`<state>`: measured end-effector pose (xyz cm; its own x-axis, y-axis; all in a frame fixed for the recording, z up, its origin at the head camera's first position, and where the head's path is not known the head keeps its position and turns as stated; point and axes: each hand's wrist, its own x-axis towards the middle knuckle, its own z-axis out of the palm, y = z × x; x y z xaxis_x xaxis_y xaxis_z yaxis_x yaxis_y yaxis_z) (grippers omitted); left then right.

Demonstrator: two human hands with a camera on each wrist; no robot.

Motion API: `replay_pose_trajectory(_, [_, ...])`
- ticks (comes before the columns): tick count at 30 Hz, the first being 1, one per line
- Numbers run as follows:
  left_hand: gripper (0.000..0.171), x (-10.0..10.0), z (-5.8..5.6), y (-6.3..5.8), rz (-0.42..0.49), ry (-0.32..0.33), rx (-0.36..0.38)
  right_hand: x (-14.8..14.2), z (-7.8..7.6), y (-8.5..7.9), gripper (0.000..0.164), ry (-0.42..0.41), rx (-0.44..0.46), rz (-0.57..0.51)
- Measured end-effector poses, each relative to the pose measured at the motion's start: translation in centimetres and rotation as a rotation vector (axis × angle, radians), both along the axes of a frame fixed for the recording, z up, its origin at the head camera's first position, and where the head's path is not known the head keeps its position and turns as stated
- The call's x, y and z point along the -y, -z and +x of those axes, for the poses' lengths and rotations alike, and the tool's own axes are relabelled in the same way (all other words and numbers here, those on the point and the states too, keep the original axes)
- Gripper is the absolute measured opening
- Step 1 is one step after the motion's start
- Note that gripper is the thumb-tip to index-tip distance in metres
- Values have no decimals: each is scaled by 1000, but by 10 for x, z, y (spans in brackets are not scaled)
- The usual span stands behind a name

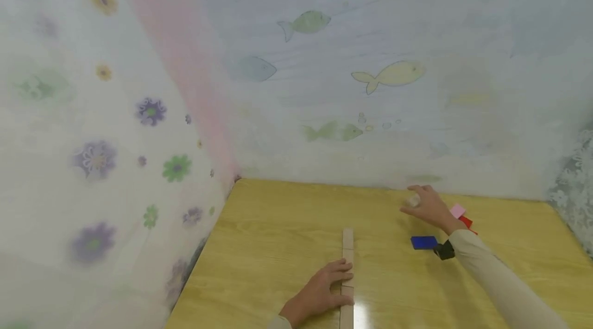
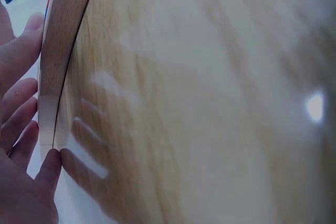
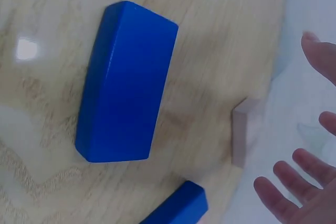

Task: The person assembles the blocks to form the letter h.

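Note:
A straight row of flat wooden blocks runs along the table toward me. My left hand lies at the row, its relaxed fingers and thumb touching the blocks. From the left wrist view, several fingertips rest along the side of the wooden row. Farther off, my right hand reaches over a pale wooden block, fingers spread. The right wrist view has that wooden block on the table, apart from the fingers of the right hand.
A blue block lies left of the right wrist, large in the right wrist view, with a second blue block below it. Pink and red blocks lie beyond the right forearm. Painted walls border the table.

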<state>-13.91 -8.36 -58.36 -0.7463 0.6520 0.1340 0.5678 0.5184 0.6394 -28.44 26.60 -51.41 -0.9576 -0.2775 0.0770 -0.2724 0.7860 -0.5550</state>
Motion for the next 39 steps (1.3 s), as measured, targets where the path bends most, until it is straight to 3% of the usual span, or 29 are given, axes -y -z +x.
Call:
replay_pose_trajectory(7, [58,-4,-5,0,25,-3,-26,-20,-19,14,74,75,61,7])
replay_pose_trajectory(14, [57,-7,-5,4,4,28,-11,-33,-14,34,69,146,52,108])
replay_pose_trajectory(19, [57,-5,-3,4,9,21,-17,-25,-14,39,70,185,41,60])
replay_pose_trajectory(28, [56,-2,-5,3,21,15,-11,-20,-23,49,57,206,19,4])
replay_pose_trajectory(39, [56,2,-3,2,11,13,4,-24,-21,43,56,147,46,-32])
